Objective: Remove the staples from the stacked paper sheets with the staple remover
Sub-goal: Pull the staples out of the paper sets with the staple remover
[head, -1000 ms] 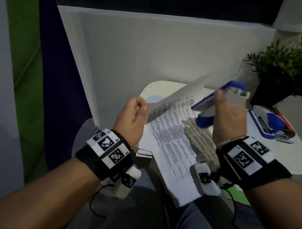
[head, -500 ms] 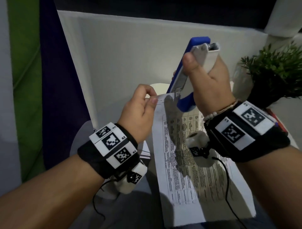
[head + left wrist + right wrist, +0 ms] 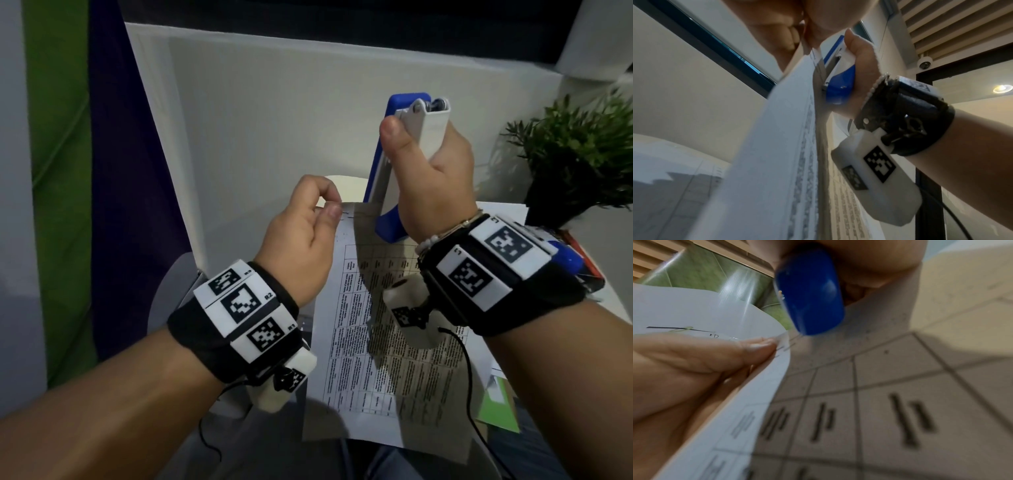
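The stapled paper sheets point(image 3: 373, 329), printed with tables, hang over my lap. My left hand point(image 3: 331, 207) pinches their top left corner between thumb and forefinger; the thumb point(image 3: 754, 347) lies beside small staples point(image 3: 786, 347) in that corner. My right hand point(image 3: 422, 140) grips the blue and white staple remover point(image 3: 383, 164) upright, thumb pressed on its upper part. The remover's lower end point(image 3: 824, 81) meets the top edge of the sheets point(image 3: 777, 142) just right of the pinched corner. Its blue base point(image 3: 809, 292) fills the right wrist view above the page point(image 3: 890, 394).
A potted plant point(image 3: 582, 154) stands at the right on the white round table point(image 3: 342, 186). Another blue stapler point(image 3: 567, 258) lies behind my right wrist. A green folder point(image 3: 498, 407) sits at the lower right. A white partition point(image 3: 274, 120) rises behind.
The sheets were swung down from a raised, turned position to hang flat. My right hand lifted the remover upright and brought its lower end to the top corner; little moved in the last half second.
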Action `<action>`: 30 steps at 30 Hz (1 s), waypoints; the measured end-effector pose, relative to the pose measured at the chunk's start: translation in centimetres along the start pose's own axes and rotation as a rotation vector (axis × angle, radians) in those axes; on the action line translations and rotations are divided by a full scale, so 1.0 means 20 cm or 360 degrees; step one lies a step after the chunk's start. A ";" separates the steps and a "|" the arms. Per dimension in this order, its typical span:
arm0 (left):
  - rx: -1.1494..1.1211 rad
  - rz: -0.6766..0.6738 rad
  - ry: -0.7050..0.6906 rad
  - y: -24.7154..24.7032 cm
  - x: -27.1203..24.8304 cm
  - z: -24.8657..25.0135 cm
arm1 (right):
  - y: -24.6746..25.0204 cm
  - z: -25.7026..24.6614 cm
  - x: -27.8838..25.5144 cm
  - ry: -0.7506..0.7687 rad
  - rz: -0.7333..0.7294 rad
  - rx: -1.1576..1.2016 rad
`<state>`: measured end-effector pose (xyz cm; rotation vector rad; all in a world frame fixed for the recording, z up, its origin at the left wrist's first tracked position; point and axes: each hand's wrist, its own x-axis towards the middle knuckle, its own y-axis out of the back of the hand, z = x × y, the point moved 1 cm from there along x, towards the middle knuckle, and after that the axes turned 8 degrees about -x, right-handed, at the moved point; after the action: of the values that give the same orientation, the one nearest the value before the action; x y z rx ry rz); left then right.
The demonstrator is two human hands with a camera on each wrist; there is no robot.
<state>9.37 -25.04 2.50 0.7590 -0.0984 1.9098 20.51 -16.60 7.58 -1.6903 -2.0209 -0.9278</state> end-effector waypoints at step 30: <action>0.0382 0.0277 0.0446 0.13 0.09 -0.22 | 0.20 0.29 -0.23 -0.0701 0.0184 -0.0335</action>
<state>4.69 -23.15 0.59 0.6487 0.2503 2.2016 26.19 -15.77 1.40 -2.2669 -2.1147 -0.8051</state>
